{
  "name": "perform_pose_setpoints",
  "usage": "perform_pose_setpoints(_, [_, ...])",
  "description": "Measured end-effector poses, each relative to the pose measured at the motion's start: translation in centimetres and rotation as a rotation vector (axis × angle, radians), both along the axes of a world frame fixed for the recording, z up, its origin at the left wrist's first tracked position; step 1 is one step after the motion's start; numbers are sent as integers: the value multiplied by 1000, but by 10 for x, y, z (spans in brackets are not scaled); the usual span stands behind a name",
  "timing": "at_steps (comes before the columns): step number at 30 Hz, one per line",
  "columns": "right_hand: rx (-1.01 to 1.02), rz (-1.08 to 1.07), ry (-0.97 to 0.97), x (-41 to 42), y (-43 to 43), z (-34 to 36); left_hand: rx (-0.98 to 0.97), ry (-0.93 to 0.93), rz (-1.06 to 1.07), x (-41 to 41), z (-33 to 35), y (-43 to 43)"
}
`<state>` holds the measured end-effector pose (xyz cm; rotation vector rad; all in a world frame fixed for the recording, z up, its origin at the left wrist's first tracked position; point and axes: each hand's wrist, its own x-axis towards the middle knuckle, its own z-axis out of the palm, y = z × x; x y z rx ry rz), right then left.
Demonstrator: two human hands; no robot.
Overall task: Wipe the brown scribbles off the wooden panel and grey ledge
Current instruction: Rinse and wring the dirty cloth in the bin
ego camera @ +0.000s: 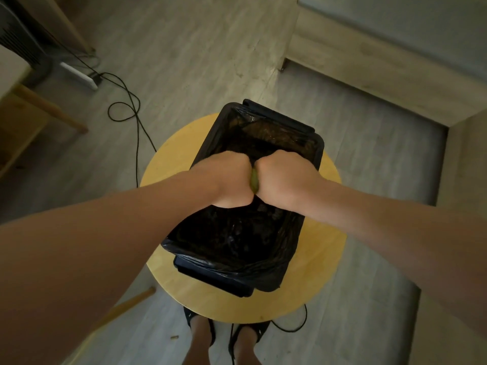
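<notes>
1. My left hand (229, 180) and right hand (283, 177) are both curled into fists, knuckles pressed together, squeezing a small yellow-green wad (254, 182) between them. I cannot tell whether it is cloth or sponge.
2. They hover over a black rectangular bin (286, 122) lined with black plastic, which stands on a round yellow wooden stool (311, 259).
3. The pale wooden panel (369, 67) and grey ledge (395, 19) lie well apart, upper right.

Black bin (313, 151) with black liner, yellow round tabletop (316, 280), olive-green cloth (254, 181), grey wood-grain floor (184, 61), black cable (131, 101), upper left.
</notes>
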<state>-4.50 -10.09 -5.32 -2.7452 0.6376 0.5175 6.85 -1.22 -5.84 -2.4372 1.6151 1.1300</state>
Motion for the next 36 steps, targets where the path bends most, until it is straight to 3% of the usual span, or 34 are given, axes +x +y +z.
perform_pose_setpoints(5, [-183, 211, -103, -11, -3, -6, 373, 617, 386, -3, 0, 4])
perform_pose_setpoints(8, [-241, 271, -107, -15, -6, -15, 358, 786, 476, -10, -6, 9])
perform_pose_setpoints(10, [-178, 165, -22, -14, -10, -16, 158, 601, 433, -18, -8, 11])
perform_pose_setpoints(13, [95, -87, 85, -8, -17, -15, -283, 117, 197, -23, -17, 21])
perform_pose_setpoints(15, [252, -181, 129, -3, -23, -13, -598, -55, 47, -19, -24, 30])
perform_pose_setpoints(17, [496, -324, 194, 0, -29, -4, -791, -179, -83, -10, -30, 35])
perform_pose_setpoints(20, [977, -501, 436, 0, -40, 17, -845, -225, -249, 3, -32, 33])
perform_pose_setpoints(23, [1161, -484, 544, -2, -36, 27, -771, -202, -293, 8, -22, 24])
perform_pose_setpoints(26, [1024, -467, 485, 1, -30, 26, -594, -347, -292, 11, -9, 14])
perform_pose_setpoints(28, [700, -298, 396, 1, -26, 22, -527, -442, -341, 10, -4, 11])
perform_pose_setpoints(31, [328, -144, 169, 1, -14, 12, -401, -422, -321, 6, 6, 7])
perform_pose_setpoints(33, [167, -102, 69, -2, -11, 10, -282, -313, -202, 1, 9, 4])
perform_pose_setpoints(36, [-33, 79, 34, -2, -14, 6, -138, 35, 133, -11, 0, 6])
